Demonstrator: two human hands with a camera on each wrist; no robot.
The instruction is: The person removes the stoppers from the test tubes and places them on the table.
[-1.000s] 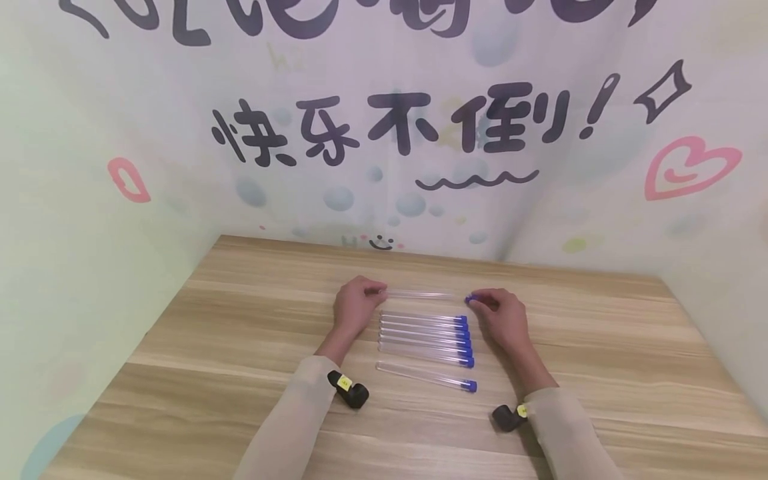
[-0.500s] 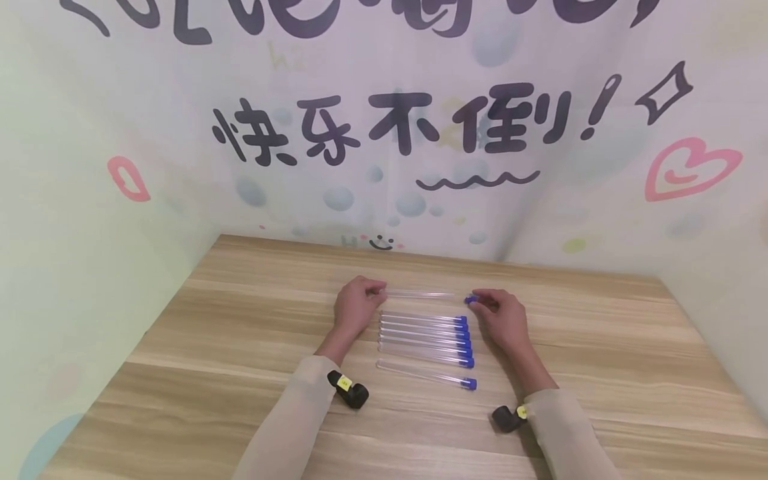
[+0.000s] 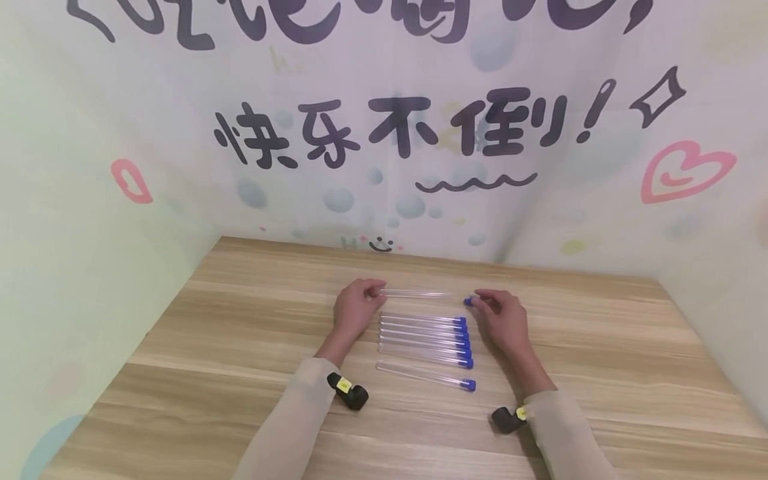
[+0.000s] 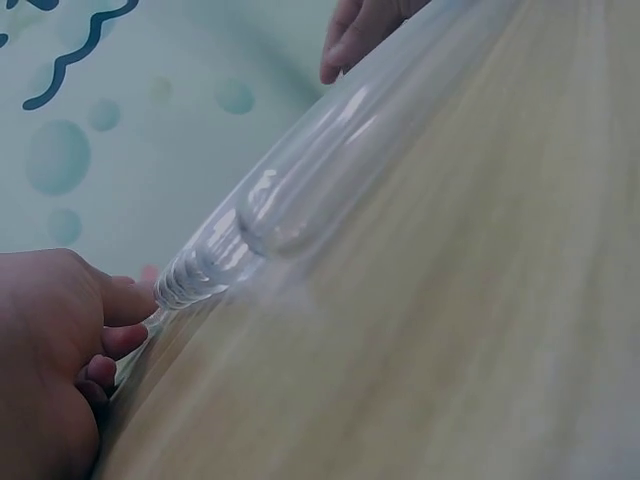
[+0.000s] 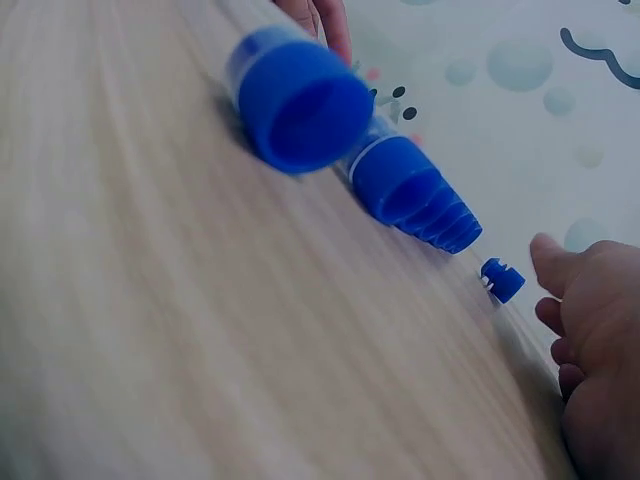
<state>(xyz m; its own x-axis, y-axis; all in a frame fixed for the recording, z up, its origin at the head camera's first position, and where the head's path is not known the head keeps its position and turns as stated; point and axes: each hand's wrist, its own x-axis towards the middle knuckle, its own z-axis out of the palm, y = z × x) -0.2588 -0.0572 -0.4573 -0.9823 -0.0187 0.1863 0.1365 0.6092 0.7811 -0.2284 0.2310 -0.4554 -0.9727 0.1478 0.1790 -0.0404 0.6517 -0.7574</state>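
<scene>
The head view shows, nearest on the pale wood-grain table (image 3: 240,333), a slender clear tube with a blue cap (image 3: 423,375), then a row of matching blue-capped tubes (image 3: 423,337). Beyond, the left hand (image 3: 354,307) pinches the left end of another slender clear tube (image 3: 417,293). The right hand (image 3: 506,320), relaxed and holding nothing, sits just beside a small loose blue cap (image 3: 469,301). Farthest hangs a white backdrop with dark lettering (image 3: 384,133).

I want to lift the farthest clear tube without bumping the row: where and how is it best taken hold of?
Probably at its left end, pinched crosswise, coming from the left. The slim tube lies crosswise, that end at the left hand; its other end points toward a blue cap by the right hand, and the row of capped tubes lies on its near side.
</scene>
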